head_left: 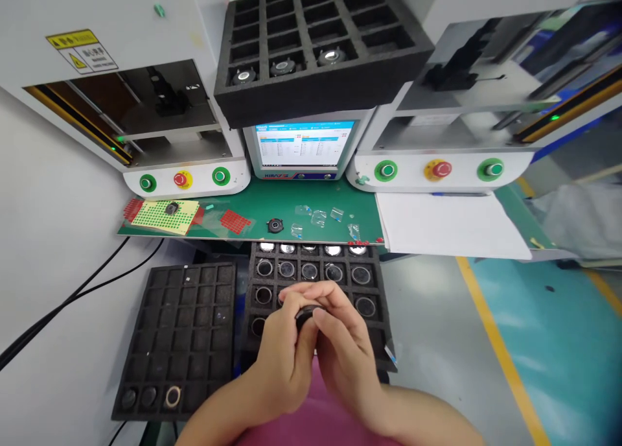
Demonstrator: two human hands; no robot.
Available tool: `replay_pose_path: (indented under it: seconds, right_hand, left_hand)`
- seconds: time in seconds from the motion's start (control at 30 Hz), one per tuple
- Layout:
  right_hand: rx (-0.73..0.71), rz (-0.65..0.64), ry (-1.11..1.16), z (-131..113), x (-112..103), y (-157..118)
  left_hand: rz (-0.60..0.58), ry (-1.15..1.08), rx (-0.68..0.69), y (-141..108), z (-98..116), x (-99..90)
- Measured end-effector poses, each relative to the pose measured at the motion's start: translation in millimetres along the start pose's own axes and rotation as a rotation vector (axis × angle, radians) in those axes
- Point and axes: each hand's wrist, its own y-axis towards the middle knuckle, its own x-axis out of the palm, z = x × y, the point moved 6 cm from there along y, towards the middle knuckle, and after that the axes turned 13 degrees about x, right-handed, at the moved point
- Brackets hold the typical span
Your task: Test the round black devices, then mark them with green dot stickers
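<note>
Both hands meet low in the middle of the head view, around a small round black part (307, 314). My left hand (286, 349) has its fingers closed on the part's left side. My right hand (343, 342) grips it from the right, the thumb pressed on its top edge. The fingers hide most of the part. Just behind and beneath the hands lies a black foam tray (383, 297) with round watch-like pieces in its compartments. Another black part (275, 225) lies on the green bench (340, 203) beyond the tray.
A second foam tray (177, 329) holds a few round pieces at lower left. Above the monitor (301, 146) sits a raised foam tray (321, 86). Button panels of two machines flank the screen. White paper (451, 224), clear film scraps and red and yellow sticker sheets (165, 216) lie on the bench.
</note>
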Motion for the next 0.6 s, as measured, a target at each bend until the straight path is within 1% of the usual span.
replay_pose_path:
  seconds: [0.07, 0.17, 0.27, 0.33, 0.4, 0.5, 0.57, 0.6]
  right_hand:
    - [-0.044, 0.063, 0.045, -1, 0, 0]
    - [-0.071, 0.166, 0.089, 0, -2, -1]
    - [-0.045, 0.27, 0.151, 2, -6, -2]
    - [-0.033, 0.307, 0.176, 2, -8, -3]
    - [-0.05, 0.308, 0.181, 1, -7, -3]
    - [-0.096, 0.258, 0.175, -3, -6, -4]
    - [-0.096, 0.197, 0.165, -3, -7, -4]
    - [-0.076, 0.152, 0.151, -3, -7, -4]
  left_hand:
    - [-0.005, 0.106, 0.073, 4, 5, 0.6]
    - [-0.016, 0.193, 0.156, 8, 10, 4.1]
    - [-0.02, 0.224, 0.189, 11, 12, 8.6]
    - [-0.019, 0.239, 0.201, 12, 12, 11.5]
    - [-0.02, 0.274, 0.223, 12, 13, 13.8]
    - [-0.018, 0.312, 0.261, 9, 14, 15.2]
    - [-0.004, 0.267, 0.256, 7, 14, 14.2]
    - [0.011, 0.205, 0.238, 6, 12, 13.3]
